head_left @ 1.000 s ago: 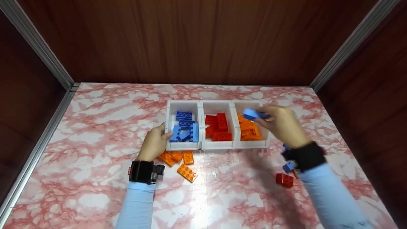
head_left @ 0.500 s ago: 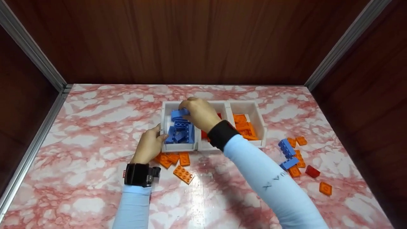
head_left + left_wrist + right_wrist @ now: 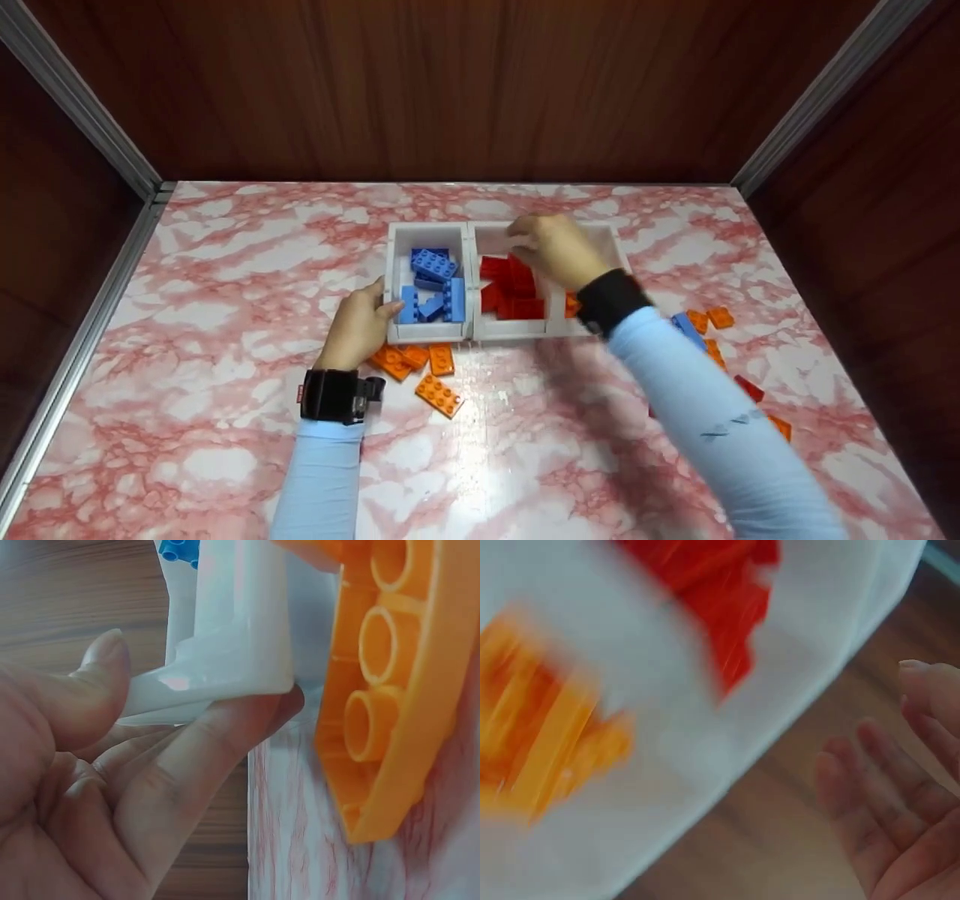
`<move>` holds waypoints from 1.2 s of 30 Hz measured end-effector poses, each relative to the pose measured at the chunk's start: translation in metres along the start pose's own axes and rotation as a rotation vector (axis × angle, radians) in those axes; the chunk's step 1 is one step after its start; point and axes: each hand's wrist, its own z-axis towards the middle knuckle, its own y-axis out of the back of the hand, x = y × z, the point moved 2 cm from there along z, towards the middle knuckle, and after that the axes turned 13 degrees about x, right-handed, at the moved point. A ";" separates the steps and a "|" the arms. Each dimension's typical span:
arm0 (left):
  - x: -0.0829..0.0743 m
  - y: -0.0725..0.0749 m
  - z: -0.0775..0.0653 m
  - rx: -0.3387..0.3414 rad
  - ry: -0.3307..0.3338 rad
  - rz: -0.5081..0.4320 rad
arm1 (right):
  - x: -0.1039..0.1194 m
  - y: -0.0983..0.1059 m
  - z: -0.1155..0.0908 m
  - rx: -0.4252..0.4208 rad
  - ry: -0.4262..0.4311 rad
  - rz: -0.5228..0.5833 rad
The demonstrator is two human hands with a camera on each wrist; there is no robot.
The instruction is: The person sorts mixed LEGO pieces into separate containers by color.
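Note:
A white three-compartment bin [image 3: 431,332] sits on the marbled table. My left hand [image 3: 352,326] grips its left wall, thumb at the rim and fingers underneath, as the left wrist view shows. Blue bricks [image 3: 433,264] lie in the left compartment, red bricks [image 3: 521,281] in the middle one. Orange bricks [image 3: 547,742] fill part of the right compartment, mostly hidden by my right arm in the head view. Over the divider between middle and right hovers my right hand [image 3: 562,251], blurred. Its fingers are relaxed, with nothing between them in the right wrist view.
Several loose orange bricks [image 3: 439,395] lie in front of the bin, near my left wrist. To the right, partly behind my right sleeve [image 3: 697,412], are a blue brick [image 3: 688,330], a red brick [image 3: 749,388] and more orange bricks [image 3: 720,317]. Wooden panels [image 3: 450,90] enclose the table.
My right hand carried a blue brick left to the left compartment, let it go there, and has moved back right. The left hand keeps its grip on the bin.

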 end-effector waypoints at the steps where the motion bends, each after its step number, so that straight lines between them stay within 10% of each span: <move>1: -0.001 0.000 0.000 0.003 -0.001 -0.003 | -0.010 0.009 -0.010 -0.012 -0.026 0.008; 9: 0.002 0.002 0.000 0.010 -0.001 -0.014 | -0.096 0.050 -0.099 -0.092 -0.194 -0.047; 18: 0.002 0.002 -0.001 0.012 -0.010 0.018 | -0.152 0.024 -0.181 0.086 -0.434 0.034; 28: -0.001 0.002 0.001 0.027 -0.020 -0.005 | -0.162 -0.006 -0.201 0.251 -0.629 0.118; 36: 0.000 0.001 0.000 0.026 -0.011 -0.016 | -0.154 0.009 -0.198 0.110 -0.618 0.121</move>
